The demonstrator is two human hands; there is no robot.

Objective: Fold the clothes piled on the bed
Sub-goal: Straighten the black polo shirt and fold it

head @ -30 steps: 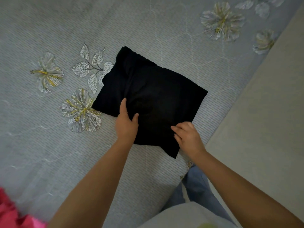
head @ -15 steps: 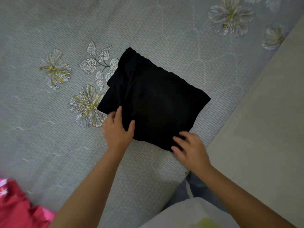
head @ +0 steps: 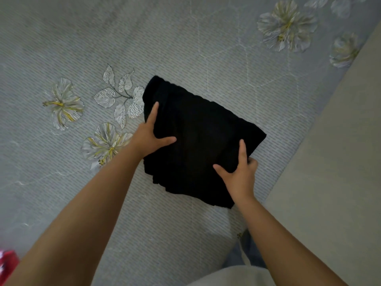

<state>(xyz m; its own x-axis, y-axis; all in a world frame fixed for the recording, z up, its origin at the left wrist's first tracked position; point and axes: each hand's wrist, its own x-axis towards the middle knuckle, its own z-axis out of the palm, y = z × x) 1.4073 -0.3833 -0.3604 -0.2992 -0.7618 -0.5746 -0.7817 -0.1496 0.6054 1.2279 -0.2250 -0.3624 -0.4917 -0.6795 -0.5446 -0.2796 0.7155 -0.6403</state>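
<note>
A folded black garment (head: 198, 129) lies near the bed's right edge on the grey flowered bedspread (head: 185, 44). My left hand (head: 148, 135) grips its left side, with thumb and forefinger on top and the other fingers hidden under the cloth. On the right side my right hand (head: 239, 176) grips it the same way, thumb and forefinger on top and the remaining fingers tucked beneath the edge. The near edge shows stacked layers and looks slightly raised off the bed.
A red garment (head: 7, 263) peeks in at the bottom left corner. The bed's edge runs diagonally on the right, with beige floor (head: 340, 162) beyond it. My legs and grey top show at the bottom.
Both hands have moved from the garment's near edge to its two sides and taken hold of it. The garment sits closer to me and looks more compact.
</note>
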